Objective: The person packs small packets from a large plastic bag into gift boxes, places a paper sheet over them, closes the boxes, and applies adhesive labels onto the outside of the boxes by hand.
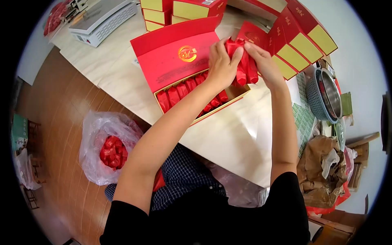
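Between my two hands are several slim, shiny red foil packets (245, 69), held over the right end of an open gift box. My left hand (222, 65) grips their left side, and my right hand (263, 63) closes on their upper right. The box (223, 107) is gold-edged, with its red lid (163, 59) folded back and a gold emblem (187, 54) inside it. A row of similar red packets (174, 94) fills its left and middle part. My left forearm and hand hide some of the row.
Red and yellow boxes (304, 41) stand at the back right, with more (192, 10) at the back. A white scale (102, 22) sits at the far left of the table (228, 143). Below, a plastic bag (92, 143) contains red packets. Basins (318, 98) and brown paper (316, 171) lie right.
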`<state>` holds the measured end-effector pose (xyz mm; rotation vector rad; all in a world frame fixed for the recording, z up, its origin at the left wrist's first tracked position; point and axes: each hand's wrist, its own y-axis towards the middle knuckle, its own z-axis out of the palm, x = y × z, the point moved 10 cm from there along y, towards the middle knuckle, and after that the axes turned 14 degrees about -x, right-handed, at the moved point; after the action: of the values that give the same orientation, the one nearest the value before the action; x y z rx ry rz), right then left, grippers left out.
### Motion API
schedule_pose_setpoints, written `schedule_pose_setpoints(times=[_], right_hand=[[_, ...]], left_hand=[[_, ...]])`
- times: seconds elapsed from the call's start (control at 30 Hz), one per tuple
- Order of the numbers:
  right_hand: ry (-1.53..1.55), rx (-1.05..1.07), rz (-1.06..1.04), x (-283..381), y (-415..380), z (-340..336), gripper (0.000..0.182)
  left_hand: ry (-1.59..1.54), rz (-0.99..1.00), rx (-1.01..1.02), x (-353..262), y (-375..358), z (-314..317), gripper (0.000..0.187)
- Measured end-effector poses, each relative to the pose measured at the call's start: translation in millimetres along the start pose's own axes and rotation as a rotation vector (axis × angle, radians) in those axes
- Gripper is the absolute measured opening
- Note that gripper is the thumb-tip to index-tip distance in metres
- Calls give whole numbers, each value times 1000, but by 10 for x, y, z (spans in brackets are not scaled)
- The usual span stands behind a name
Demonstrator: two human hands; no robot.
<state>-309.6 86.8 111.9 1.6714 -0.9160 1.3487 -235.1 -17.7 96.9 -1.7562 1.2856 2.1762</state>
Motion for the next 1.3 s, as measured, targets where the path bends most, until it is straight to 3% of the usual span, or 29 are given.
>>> schedule_pose_setpoints(times=[0.07,0.13,0.2,0.33,0.6,0.67,0.7,0.87,0.97,1.07,1.13,1.17,1.23,1.3], right_hand=[[-24,51,101,-370,78,24,43],[-79,33,129,-561,71,14,43],[-1,75,243,-722,-13,67,44],[-175,96,202,-645,-69,118,45],[-327,134,149,-643,-88,228,40],[-750,-30,-266,-363,-110,261,32],[-765,-157,-469,-206,-208,292,24],[-890,-289,-452,-292,-232,209,20],[-927,-226,-503,-229,-241,248,24],[-866,-121,-368,-284,-265,250,29],[-703,-27,-205,-405,-319,255,45],[-705,-28,-207,-396,-354,243,45],[-776,61,-200,-453,-440,293,69],[-765,109,-175,-483,-473,310,75]], left_hand=[[340,-44,75,292,-114,50,70],[386,5,46,285,-182,-38,69],[518,32,147,349,-259,-39,67],[585,167,107,263,-259,-147,56],[615,201,91,290,-268,-164,40],[596,202,69,292,-259,-164,37],[626,222,74,288,-260,-136,34],[700,218,119,306,-256,-3,29],[667,266,126,315,-260,15,28],[641,260,206,318,-267,-3,29],[624,241,262,336,-248,-42,30],[561,198,315,369,-240,-44,31],[442,105,440,426,-198,-64,34],[249,51,458,421,-127,-171,31]])
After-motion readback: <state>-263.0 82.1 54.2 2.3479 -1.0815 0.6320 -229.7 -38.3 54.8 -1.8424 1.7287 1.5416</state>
